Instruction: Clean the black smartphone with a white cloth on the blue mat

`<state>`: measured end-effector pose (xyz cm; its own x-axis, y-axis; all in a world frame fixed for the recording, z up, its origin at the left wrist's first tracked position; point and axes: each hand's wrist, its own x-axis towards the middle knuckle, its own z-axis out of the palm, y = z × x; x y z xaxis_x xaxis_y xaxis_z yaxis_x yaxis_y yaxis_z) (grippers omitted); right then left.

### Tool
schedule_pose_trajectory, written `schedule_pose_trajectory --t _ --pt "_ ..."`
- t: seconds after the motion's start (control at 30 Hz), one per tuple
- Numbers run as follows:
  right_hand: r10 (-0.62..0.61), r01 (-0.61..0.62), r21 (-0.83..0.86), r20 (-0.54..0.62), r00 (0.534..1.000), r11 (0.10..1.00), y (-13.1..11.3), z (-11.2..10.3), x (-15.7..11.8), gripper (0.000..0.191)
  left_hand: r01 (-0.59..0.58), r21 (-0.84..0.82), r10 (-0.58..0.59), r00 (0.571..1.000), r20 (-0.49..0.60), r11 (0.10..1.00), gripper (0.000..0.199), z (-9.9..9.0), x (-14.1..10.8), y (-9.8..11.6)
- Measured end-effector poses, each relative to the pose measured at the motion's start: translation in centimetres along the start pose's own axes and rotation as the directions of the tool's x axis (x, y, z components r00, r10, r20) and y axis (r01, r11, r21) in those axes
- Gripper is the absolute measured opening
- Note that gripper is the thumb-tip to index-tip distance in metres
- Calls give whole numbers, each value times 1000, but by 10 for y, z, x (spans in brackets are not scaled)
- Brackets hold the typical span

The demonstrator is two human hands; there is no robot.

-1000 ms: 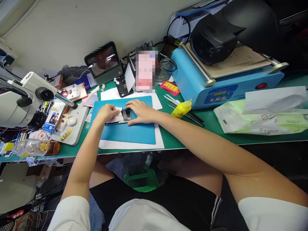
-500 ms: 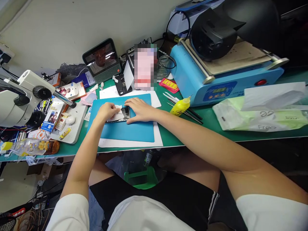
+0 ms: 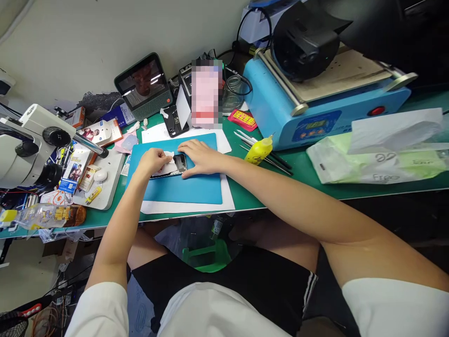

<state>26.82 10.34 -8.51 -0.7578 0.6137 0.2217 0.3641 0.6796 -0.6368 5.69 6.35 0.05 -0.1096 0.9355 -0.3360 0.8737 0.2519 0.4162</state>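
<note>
An opened phone [image 3: 180,163] lies on the blue mat [image 3: 185,189], its dark inside showing at the right end. My left hand [image 3: 154,161] has its fingers closed on a white tissue [image 3: 168,167], pressed against the phone's left part. This tissue and the hand cover much of the phone. At the phone's right end is my right hand [image 3: 201,159], its thumb on the near edge and its fingers on the far edge, gripping it in place.
A microscope [image 3: 38,140] stands at left, near a drink bottle [image 3: 45,215]. Behind the mat are a smart display [image 3: 143,86] and a black phone part [image 3: 173,122]. To the right lie a yellow squeeze bottle [image 3: 259,150], tools, a blue heating machine [image 3: 273,103] and a tissue pack [image 3: 386,164].
The tissue has shifted slightly on the phone, and a little more of the dark inside shows. My right hand keeps its hold. The whole view has moved slightly.
</note>
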Motion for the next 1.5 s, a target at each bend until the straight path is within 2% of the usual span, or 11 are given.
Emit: schedule_pose_trajectory --t 0.1,0.27,0.53,0.9,1.07,1.3,1.5 --pt "7 -7 2 9 1000 1000 -1 0 1 104 -2 17 2 1000 -13 1000 30 1 3 2" --pt "9 -10 12 14 1000 1000 -3 -1 0 103 -30 45 31 999 -20 999 28 10 6 17" --pt "10 -11 8 14 1000 1000 -4 -2 2 98 -71 87 74 997 -29 994 27 24 -1 34" --pt "-43 43 14 -17 999 999 3 0 -1 101 -115 175 124 992 -39 978 27 27 -29 19" --pt "-44 44 12 -14 999 999 6 2 0 102 -120 232 132 991 -36 965 28 31 -43 20" --pt "-40 40 0 2 999 999 9 3 -2 100 -177 238 189 982 -28 955 34 43 -43 25" --pt "-23 23 -5 19 1000 1000 6 1 -3 99 -194 147 198 980 -13 970 40 38 -40 18"
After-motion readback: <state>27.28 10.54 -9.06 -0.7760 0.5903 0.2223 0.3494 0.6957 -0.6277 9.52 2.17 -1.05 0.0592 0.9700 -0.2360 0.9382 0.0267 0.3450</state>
